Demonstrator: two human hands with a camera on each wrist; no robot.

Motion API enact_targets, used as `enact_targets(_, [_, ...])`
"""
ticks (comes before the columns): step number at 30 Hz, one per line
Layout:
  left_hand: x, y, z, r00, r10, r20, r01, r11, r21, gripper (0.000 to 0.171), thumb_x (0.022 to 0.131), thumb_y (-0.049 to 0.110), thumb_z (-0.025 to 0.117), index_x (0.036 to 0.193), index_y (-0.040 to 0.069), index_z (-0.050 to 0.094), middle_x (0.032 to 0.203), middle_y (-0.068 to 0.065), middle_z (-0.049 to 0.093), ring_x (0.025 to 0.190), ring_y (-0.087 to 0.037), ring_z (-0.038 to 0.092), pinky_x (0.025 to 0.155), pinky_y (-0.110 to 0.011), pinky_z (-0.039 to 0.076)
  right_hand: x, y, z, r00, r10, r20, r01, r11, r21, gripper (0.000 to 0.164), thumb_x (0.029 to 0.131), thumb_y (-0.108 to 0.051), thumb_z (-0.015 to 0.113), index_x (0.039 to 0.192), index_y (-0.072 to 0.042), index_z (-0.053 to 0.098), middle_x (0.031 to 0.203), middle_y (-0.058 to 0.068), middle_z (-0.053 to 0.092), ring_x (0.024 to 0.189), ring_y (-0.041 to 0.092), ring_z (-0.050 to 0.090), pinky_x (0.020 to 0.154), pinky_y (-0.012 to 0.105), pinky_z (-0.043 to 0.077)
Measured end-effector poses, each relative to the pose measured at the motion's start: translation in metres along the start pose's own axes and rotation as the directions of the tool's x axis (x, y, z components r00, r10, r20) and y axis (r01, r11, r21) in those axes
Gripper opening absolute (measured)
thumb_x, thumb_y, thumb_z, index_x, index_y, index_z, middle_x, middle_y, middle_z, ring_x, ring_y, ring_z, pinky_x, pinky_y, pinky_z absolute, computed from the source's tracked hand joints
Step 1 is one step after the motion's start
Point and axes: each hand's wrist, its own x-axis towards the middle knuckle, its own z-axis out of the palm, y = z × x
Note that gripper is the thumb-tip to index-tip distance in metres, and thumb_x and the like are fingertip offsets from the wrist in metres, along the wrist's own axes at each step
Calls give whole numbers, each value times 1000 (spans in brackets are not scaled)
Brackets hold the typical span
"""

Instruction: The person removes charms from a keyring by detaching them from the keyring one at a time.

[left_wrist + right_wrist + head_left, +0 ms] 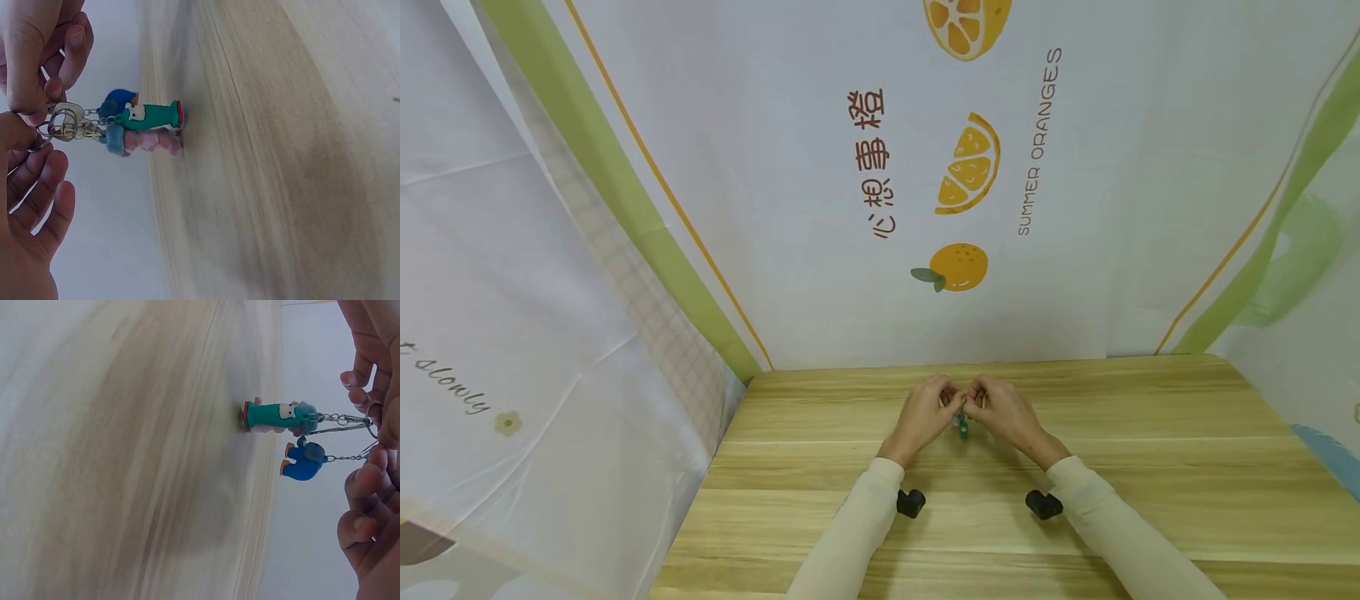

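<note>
With my left hand point(922, 419) and my right hand point(1007, 414) I am pinching the metal rings point(66, 129) between thumbs and fingertips, probably so that each is steadying one side. Chains point(337, 417) are hanging below, and a green figure point(156, 115), a pink figure point(151, 140) and a blue figure point(305, 464) are dangling from them, leaving my fingers room, I judge. They are hanging near the desk point(820, 492); whether the lowest is touching I cannot tell.

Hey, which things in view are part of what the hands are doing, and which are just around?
In the job:
left hand
right hand
metal rings
green figure
blue figure
pink figure

Just around:
wooden table
orange-print cloth
black piece by the left wrist
black piece by the right wrist
</note>
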Motion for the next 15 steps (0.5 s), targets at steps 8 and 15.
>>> enact_targets(8, [0, -2, 0, 999, 34, -21, -33, 998, 49, 9, 107, 14, 66, 106, 10, 74, 95, -2, 72, 82, -9, 63, 71, -17, 52, -1, 1, 0, 999, -47, 5, 47, 999, 19, 9, 98, -16, 71, 93, -12, 65, 76, -5, 63, 59, 5, 49, 53, 23, 41])
enact_targets(15, [0, -6, -2, 999, 30, -36, -28, 998, 55, 9, 106, 12, 66, 107, 9, 74, 95, -3, 72, 82, -10, 64, 71, -17, 52, -1, 3, 0, 996, -80, -28, 81, 996, 43, 6, 97, -11, 71, 94, -13, 67, 80, -5, 66, 66, 2, 53, 58, 22, 46])
